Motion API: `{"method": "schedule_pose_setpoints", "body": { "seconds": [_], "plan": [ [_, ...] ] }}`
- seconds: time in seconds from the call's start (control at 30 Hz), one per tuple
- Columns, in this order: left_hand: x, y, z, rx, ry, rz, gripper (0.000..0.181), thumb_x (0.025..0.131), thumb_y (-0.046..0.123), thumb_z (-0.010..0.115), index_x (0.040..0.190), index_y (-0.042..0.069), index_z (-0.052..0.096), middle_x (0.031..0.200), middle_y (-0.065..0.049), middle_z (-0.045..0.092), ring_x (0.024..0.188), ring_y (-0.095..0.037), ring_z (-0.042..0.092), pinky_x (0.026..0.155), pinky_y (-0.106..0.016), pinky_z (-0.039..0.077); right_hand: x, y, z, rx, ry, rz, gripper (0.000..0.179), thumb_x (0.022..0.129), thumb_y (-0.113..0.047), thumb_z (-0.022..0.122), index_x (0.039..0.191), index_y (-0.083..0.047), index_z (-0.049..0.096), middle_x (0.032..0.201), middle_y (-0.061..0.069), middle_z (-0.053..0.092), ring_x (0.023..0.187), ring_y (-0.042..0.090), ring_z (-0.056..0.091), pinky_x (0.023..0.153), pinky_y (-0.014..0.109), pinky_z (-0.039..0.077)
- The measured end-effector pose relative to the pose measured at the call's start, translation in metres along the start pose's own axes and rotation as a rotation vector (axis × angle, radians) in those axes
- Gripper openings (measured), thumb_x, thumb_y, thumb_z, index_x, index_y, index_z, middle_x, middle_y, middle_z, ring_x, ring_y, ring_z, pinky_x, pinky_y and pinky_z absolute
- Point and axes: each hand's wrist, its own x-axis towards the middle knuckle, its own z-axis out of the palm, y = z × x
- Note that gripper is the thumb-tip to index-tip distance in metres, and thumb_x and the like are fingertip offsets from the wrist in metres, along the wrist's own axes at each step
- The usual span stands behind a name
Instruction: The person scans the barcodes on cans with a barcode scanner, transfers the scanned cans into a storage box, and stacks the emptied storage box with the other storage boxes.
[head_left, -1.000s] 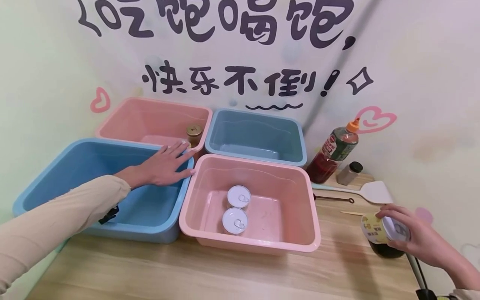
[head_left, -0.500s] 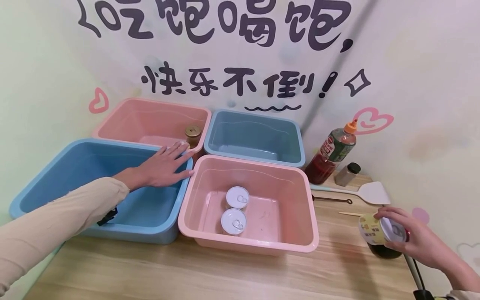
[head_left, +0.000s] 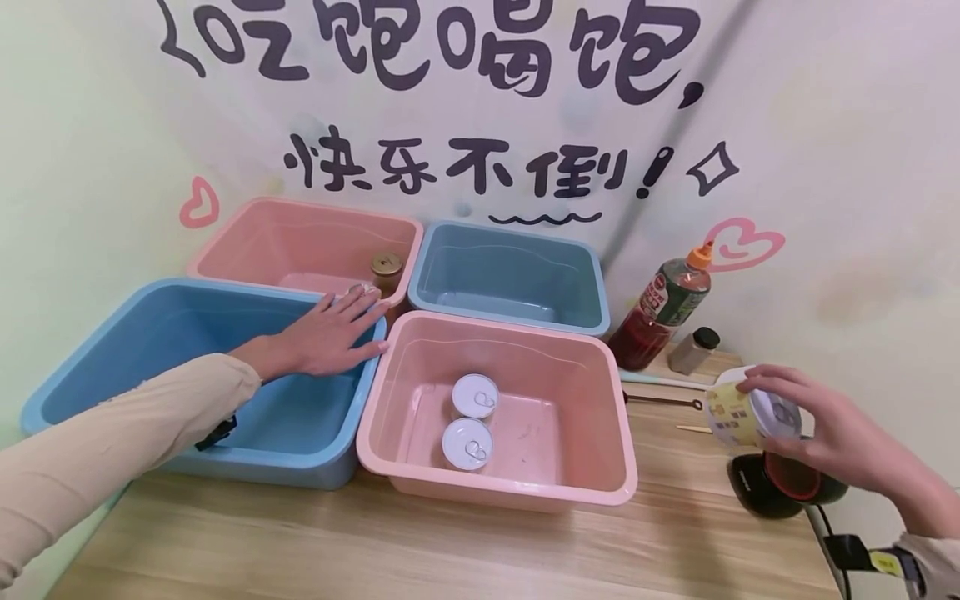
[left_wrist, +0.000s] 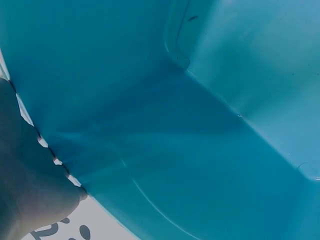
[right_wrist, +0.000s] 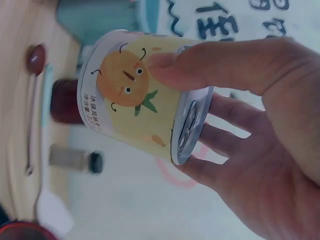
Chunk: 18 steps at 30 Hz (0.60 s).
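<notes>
My right hand (head_left: 843, 429) grips a tin can (head_left: 735, 414) with a yellow label, thumb on one side and fingers on the other. In the right wrist view the can (right_wrist: 135, 90) lies tilted, showing an orange cartoon fruit and a pull-tab end. Just below it in the head view is a black round object (head_left: 757, 487) with a red inside. My left hand (head_left: 322, 337) rests with fingers extended over the rim of the large blue bin (head_left: 247, 458). Past its fingertips, a gold-topped can (head_left: 386, 265) and part of another can show in the back pink bin (head_left: 300, 208).
Two white-lidded cans (head_left: 475, 396) stand in the front pink bin (head_left: 517, 492). Behind it is a smaller blue bin (head_left: 517, 321). To the right are a red sauce bottle (head_left: 660, 308), a black-capped jar (head_left: 693, 350), a thin brown-handled tool (head_left: 663, 400) and a white spatula (right_wrist: 52, 212).
My right hand has lifted the can up and slightly left, uncovering more of the black object beneath. The left hand stays on the blue rim.
</notes>
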Motion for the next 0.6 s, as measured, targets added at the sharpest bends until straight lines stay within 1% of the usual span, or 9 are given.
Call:
{"method": "schedule_pose_setpoints", "body": {
  "seconds": [0.2,0.27,0.33,0.4,0.47,0.5,0.57,0.6],
  "plan": [
    [0.001,0.002,0.001,-0.005,0.003,0.001,0.076,0.1,0.052,0.045,0.159,0.009,0.022,0.167,-0.019,0.016,0.154,-0.046,0.006,0.121,-0.067,0.005,0.045,-0.018,-0.012,0.022,-0.011,-0.085,0.072,0.058,0.001,0.092,0.122,-0.016,0.066,0.131,0.012,0.058,0.111,-0.016,0.036,0.069,0.022,0.053],
    [0.001,0.001,0.001,-0.002,0.005,-0.002,0.076,0.1,0.052,0.045,0.159,0.009,0.023,0.167,-0.019,0.016,0.154,-0.046,0.007,0.121,-0.067,0.005,0.06,-0.025,-0.014,0.021,-0.023,-0.108,0.069,0.061,-0.001,0.092,0.123,-0.016,0.065,0.132,0.011,0.059,0.109,-0.01,0.042,0.07,0.024,0.054],
    [0.002,0.001,0.002,0.006,0.005,-0.003,0.076,0.1,0.052,0.045,0.159,0.009,0.023,0.167,-0.019,0.017,0.154,-0.046,0.008,0.121,-0.067,0.006,0.077,-0.031,-0.016,0.029,-0.044,-0.121,0.067,0.063,-0.001,0.091,0.123,-0.016,0.065,0.131,0.012,0.06,0.111,0.002,0.05,0.071,0.026,0.055],
    [0.001,0.001,0.002,0.005,0.004,-0.003,0.076,0.1,0.052,0.045,0.159,0.01,0.023,0.167,-0.018,0.017,0.154,-0.046,0.008,0.121,-0.067,0.006,0.093,-0.038,-0.017,0.052,-0.071,-0.122,0.065,0.065,-0.001,0.09,0.124,-0.014,0.065,0.13,0.013,0.06,0.111,0.018,0.056,0.072,0.034,0.058],
    [0.001,0.0,0.002,0.004,0.005,-0.002,0.076,0.1,0.052,0.045,0.159,0.009,0.023,0.167,-0.019,0.017,0.154,-0.046,0.008,0.121,-0.068,0.006,0.109,-0.044,-0.018,0.086,-0.114,-0.097,0.064,0.067,0.001,0.089,0.125,-0.013,0.065,0.13,0.014,0.06,0.109,0.03,0.058,0.074,0.04,0.06],
    [0.001,0.0,0.002,0.005,0.005,-0.002,0.076,0.1,0.053,0.045,0.159,0.01,0.023,0.167,-0.019,0.017,0.154,-0.046,0.008,0.121,-0.067,0.006,0.118,-0.048,-0.018,0.105,-0.138,-0.08,0.064,0.067,0.001,0.088,0.125,-0.013,0.065,0.131,0.015,0.059,0.109,0.034,0.057,0.073,0.044,0.06],
    [0.0,0.0,0.001,0.006,0.006,-0.002,0.076,0.1,0.053,0.045,0.159,0.009,0.022,0.166,-0.019,0.017,0.154,-0.046,0.007,0.121,-0.067,0.006,0.135,-0.053,-0.018,0.127,-0.181,-0.049,0.063,0.07,-0.001,0.088,0.127,-0.013,0.064,0.131,0.016,0.059,0.109,0.037,0.057,0.076,0.052,0.06],
    [0.0,-0.001,0.001,0.007,0.006,-0.003,0.076,0.1,0.052,0.045,0.159,0.009,0.022,0.166,-0.019,0.017,0.154,-0.046,0.007,0.121,-0.067,0.006,0.144,-0.056,-0.017,0.137,-0.201,-0.026,0.062,0.071,-0.002,0.087,0.127,-0.013,0.064,0.132,0.016,0.058,0.11,0.037,0.057,0.078,0.053,0.059]
  ]
}}
